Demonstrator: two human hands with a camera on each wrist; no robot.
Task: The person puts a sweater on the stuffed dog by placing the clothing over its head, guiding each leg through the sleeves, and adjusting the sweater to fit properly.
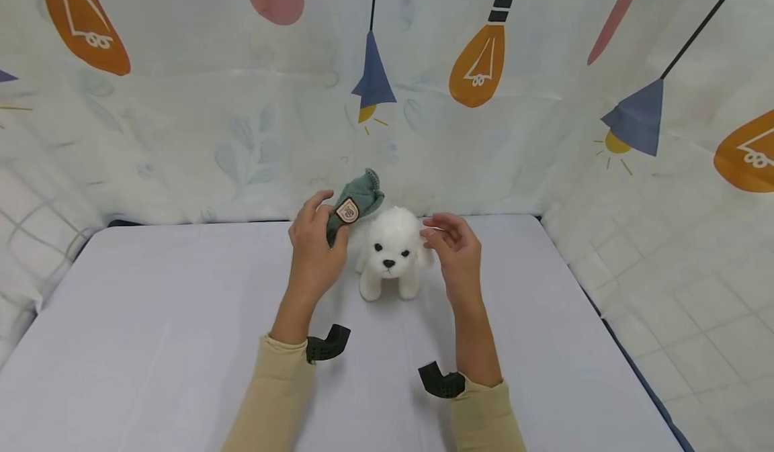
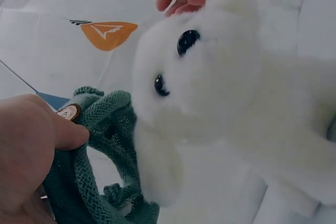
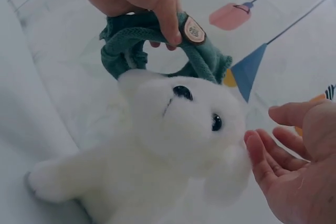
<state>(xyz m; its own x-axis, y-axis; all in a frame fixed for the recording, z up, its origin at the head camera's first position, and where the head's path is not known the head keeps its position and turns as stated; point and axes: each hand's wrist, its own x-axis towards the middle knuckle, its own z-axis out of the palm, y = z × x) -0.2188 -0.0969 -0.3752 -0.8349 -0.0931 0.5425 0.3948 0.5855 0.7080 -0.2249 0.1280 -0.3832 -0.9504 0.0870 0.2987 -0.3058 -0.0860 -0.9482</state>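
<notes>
On the worktop (image 1: 181,344), a white plush dog (image 1: 383,281) faces you, your left hand (image 1: 317,247) pinching a green knit garment (image 1: 364,193) beside its head (image 1: 394,223). Your right hand (image 1: 456,250), fingers (image 3: 258,153) loosely bent and parted, is at its ear (image 3: 226,177), before a lamp-print backdrop (image 1: 290,116).

Here we have both forearms (image 1: 478,341) stretched forward, left hand (image 1: 317,247) pinching between thumb (image 2: 71,134) and fingers, right hand (image 1: 457,254) facing it, fingers (image 3: 255,148) loosely bent.

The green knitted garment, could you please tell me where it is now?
In the head view, the green knitted garment is held in the left hand, up and left of the white plush dog.
</notes>
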